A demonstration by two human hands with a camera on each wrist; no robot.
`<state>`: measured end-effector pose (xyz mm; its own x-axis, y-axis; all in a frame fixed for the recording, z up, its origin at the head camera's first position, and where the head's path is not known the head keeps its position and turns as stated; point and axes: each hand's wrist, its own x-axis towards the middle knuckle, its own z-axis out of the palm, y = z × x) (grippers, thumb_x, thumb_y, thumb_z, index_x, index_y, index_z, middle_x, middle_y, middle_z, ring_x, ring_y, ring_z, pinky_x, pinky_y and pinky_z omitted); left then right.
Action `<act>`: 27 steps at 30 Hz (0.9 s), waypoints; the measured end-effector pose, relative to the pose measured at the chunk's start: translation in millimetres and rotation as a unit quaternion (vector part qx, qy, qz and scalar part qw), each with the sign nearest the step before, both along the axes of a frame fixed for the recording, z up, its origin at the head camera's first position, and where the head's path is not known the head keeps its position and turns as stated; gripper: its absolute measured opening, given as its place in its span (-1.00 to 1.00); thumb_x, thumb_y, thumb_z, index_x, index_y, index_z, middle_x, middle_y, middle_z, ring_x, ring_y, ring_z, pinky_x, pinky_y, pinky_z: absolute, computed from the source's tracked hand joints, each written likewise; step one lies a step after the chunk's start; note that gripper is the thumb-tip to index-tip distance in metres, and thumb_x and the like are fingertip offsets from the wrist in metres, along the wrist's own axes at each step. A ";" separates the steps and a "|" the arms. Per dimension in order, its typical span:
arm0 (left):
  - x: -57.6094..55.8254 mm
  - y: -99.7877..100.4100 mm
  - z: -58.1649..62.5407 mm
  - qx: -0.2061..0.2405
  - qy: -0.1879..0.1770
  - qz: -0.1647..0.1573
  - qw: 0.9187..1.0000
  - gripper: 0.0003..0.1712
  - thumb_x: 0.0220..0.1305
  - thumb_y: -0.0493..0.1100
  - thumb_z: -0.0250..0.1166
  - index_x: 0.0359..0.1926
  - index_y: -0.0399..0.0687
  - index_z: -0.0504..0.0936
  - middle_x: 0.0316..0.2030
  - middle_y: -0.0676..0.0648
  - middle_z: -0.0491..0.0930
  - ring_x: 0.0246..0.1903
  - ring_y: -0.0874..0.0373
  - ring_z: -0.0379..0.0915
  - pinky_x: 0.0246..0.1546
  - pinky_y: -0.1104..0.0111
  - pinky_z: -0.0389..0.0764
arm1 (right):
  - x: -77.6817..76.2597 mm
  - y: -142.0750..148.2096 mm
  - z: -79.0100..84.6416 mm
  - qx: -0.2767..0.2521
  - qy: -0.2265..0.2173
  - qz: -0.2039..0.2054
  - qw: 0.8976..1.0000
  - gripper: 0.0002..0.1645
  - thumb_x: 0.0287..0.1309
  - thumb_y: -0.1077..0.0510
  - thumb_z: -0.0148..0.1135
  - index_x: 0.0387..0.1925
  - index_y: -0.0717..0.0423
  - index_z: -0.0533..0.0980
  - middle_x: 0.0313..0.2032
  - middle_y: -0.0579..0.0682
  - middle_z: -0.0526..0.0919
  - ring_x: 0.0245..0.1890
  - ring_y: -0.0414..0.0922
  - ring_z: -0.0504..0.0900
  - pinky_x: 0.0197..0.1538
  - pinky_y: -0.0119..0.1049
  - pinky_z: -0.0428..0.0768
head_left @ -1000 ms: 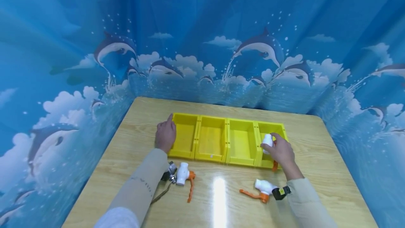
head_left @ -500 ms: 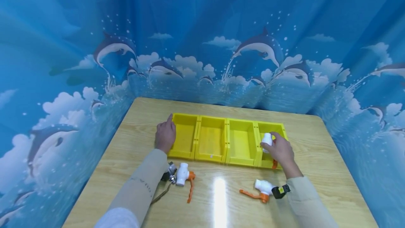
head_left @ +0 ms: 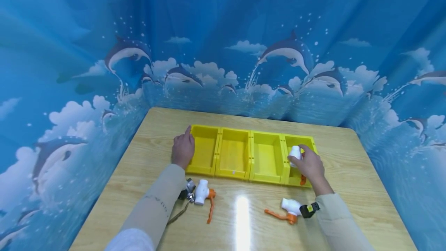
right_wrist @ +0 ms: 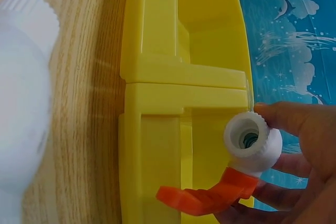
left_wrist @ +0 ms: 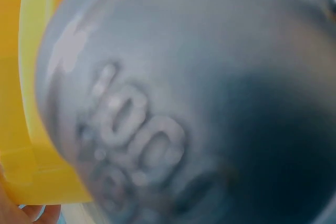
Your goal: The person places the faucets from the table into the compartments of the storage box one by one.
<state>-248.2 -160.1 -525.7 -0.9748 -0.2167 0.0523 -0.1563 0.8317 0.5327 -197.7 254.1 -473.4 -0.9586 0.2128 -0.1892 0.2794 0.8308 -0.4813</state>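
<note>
My right hand (head_left: 311,165) pinches a white plastic ball valve (head_left: 295,155) over the rightmost compartment of the yellow bin row (head_left: 249,177). Its orange lever (right_wrist: 210,195) points down and away from the fingers, and the valve's open threaded end shows in the right wrist view. My left hand (head_left: 182,150) rests against the left end of the bin row, index finger stretched along the rim. Below that wrist lies a metal valve (head_left: 189,186) with a long lever, partly hidden by the sleeve. Its grey body (left_wrist: 157,77) with raised figures fills most of the left wrist view.
A second white ball valve (head_left: 201,192) with an orange lever lies on the wooden table (head_left: 251,220) beside the metal one. Another such valve (head_left: 290,206) lies near my right wrist, by a small black device (head_left: 309,210). A blue dolphin-print curtain (head_left: 223,49) surrounds the table.
</note>
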 end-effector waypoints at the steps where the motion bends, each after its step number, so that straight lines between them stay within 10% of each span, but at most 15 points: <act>1: -0.1 0.0 0.0 -0.001 0.001 0.000 1.000 -0.45 0.56 -0.01 -0.18 0.48 0.06 0.17 0.10 -0.24 0.54 0.19 -0.21 0.32 0.16 -0.06 0.41 | -0.1 0.0 0.0 0.001 0.002 0.001 1.000 -0.14 0.19 -0.08 0.30 0.35 0.29 0.23 0.00 0.35 0.50 -0.17 0.16 0.49 -0.22 -0.07 0.51; 27: -1.0 -1.9 -3.6 0.000 0.009 -0.005 1.000 -0.45 0.56 -0.01 -0.20 0.48 0.06 0.17 0.08 -0.24 0.55 0.17 -0.23 0.32 0.14 -0.08 0.42 | -8.8 0.1 3.1 -0.003 -0.007 0.006 1.000 -0.13 0.21 -0.09 0.27 0.37 0.28 0.20 0.02 0.37 0.48 -0.14 0.18 0.48 -0.17 -0.02 0.53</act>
<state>-249.2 -162.0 -529.3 -0.9760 -0.2063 0.0696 -0.1380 0.8337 0.5348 -206.5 254.2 -470.3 -0.9582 0.2010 -0.2034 0.2766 0.8315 -0.4818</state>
